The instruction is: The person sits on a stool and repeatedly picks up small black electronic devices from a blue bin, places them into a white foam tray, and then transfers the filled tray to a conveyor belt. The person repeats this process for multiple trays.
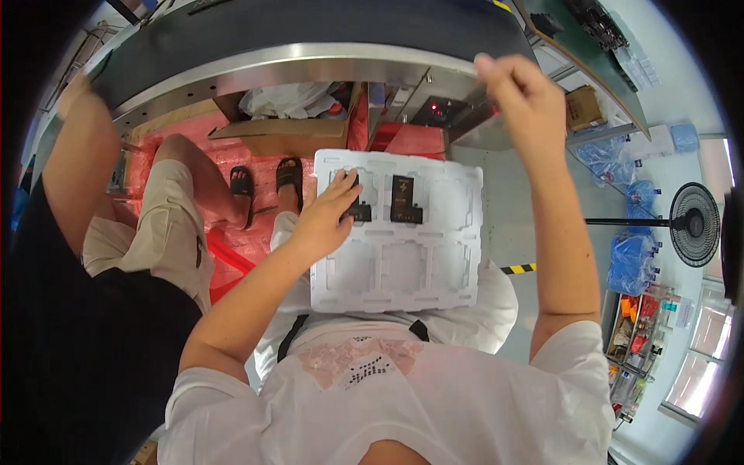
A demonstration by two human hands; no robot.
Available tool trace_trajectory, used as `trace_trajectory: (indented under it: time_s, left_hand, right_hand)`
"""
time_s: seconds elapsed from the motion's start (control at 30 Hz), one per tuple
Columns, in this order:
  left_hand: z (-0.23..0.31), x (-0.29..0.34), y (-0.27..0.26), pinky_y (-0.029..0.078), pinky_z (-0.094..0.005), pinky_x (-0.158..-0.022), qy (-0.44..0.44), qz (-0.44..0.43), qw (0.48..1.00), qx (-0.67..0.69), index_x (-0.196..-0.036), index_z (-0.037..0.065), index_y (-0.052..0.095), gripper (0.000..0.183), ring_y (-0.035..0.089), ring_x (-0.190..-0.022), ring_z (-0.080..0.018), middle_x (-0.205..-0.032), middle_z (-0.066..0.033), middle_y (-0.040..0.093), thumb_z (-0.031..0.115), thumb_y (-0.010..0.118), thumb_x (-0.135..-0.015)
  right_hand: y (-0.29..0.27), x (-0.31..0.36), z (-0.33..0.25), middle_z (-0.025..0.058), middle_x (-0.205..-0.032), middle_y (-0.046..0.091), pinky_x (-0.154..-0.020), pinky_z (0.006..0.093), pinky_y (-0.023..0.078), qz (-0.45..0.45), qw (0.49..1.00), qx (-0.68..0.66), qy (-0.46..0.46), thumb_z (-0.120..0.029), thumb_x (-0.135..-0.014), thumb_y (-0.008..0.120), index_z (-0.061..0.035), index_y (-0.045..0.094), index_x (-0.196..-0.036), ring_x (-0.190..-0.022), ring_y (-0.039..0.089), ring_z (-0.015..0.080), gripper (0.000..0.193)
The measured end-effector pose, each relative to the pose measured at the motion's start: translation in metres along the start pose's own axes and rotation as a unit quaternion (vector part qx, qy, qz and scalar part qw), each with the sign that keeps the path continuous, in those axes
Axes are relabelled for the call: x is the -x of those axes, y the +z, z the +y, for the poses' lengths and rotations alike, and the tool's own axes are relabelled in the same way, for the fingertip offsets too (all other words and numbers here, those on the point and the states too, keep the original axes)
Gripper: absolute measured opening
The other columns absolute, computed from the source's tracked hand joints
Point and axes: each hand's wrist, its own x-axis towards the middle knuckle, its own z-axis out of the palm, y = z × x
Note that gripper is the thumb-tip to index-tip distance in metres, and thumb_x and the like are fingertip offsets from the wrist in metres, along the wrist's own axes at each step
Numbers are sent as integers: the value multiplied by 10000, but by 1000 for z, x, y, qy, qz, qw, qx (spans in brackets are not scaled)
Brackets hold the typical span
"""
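A white moulded plastic tray (370,262) with several recessed compartments rests on my lap. Two black L-shaped flat parts, which look like phone batteries, lie in its far row. One battery (405,200) is fully visible in the middle compartment. The other battery (360,210) sits in the left compartment, partly covered by my left hand (325,216), whose fingers are stretched out flat over it. My right hand (531,97) is raised at the right, by the edge of the dark belt-like bench top (325,29). Its fingers are curled closed, and anything in them is hidden.
A co-worker in a black top sits close on my left, one blurred arm (89,139) reaching to the bench. Beneath the bench are an open cardboard box (291,133) and a red-lit panel (436,110). A black fan (695,224) stands at the right.
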Motion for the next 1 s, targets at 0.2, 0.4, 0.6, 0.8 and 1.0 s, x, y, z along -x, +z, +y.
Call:
trace_trajectory:
  time_s: [0.2,0.4,0.6,0.8,1.0]
  left_hand:
    - [-1,-2,1,70,-524,-1125,18,-10,1000,1,-1358,95,397,625,203,-1401,-261,-1498,-82,268,43,603,-770]
    - [6,-10,-13,109,-550,-1113,25,-5,1000,-6,-1349,104,406,664,218,-1390,-301,-1468,-92,312,65,659,-737]
    - [32,-34,-69,338,-489,-979,137,182,974,-10,-1148,76,562,449,441,-1197,-310,-1270,-116,486,42,670,-714]
    - [54,-173,-172,425,-437,-851,84,462,859,-206,-1123,13,559,529,534,-1023,-320,-1046,-163,582,298,697,-699]
    - [77,-256,-190,419,-474,-897,-269,254,871,-323,-1208,51,566,686,465,-1180,-321,-1228,-172,525,582,607,-775]
  right_hand:
    - [6,-135,26,198,-1196,578,-890,350,472,-46,964,192,-176,-151,-716,695,19,566,-1171,-1106,570,273,503]
    - [8,-219,78,191,-1386,422,-1067,335,326,-260,883,388,-55,-133,-739,685,-5,349,-1385,-1270,421,303,739]
    - [-4,-195,33,230,-1076,622,-882,389,470,-195,861,467,54,-130,-668,742,40,605,-1092,-1011,603,326,477]
    - [-35,-154,-14,102,-831,511,-714,318,380,-60,913,345,209,-216,-759,697,1,552,-849,-816,474,196,276]
    - [-48,23,3,86,-579,428,-504,341,321,-27,970,238,-31,-278,-760,735,24,494,-653,-544,398,155,401]
